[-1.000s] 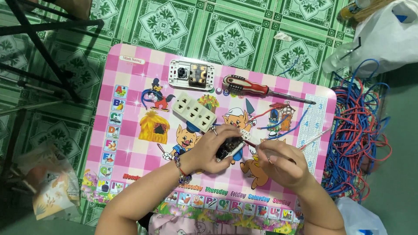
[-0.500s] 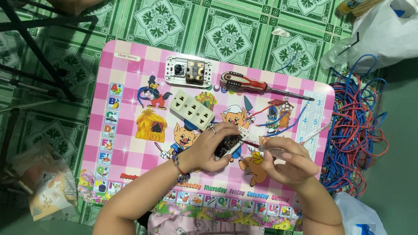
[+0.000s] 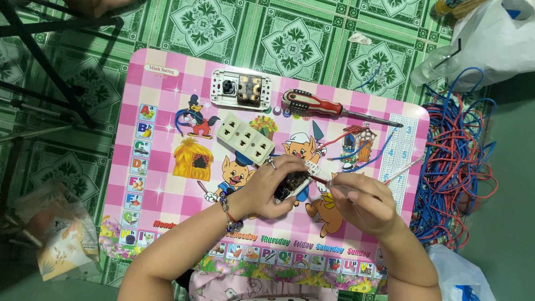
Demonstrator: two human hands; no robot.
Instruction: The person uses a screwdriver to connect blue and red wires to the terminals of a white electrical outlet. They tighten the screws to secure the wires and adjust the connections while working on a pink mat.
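My left hand [image 3: 271, 187] grips a small black-and-white electrical module [image 3: 294, 186] over the pink cartoon table [image 3: 167, 111]. My right hand [image 3: 362, 203] holds a thin clear-handled screwdriver [image 3: 329, 182] whose tip touches the module's right end. A cream triple socket strip [image 3: 245, 138] lies just above my left hand. Further up rests a white switch plate [image 3: 241, 89] and a red-handled screwdriver [image 3: 320, 103]. Short red and blue wire pieces [image 3: 356, 150] lie right of the module.
A large tangle of red and blue wires [image 3: 457, 161] lies on the floor off the table's right edge, with white plastic bags [image 3: 490, 39] above it. Black metal legs [image 3: 50, 72] stand at left. A crumpled packet [image 3: 61, 239] lies at lower left.
Both hands stay on the module with only slight shifts. The view has drifted a little; the screwdriver tip remains at the module.
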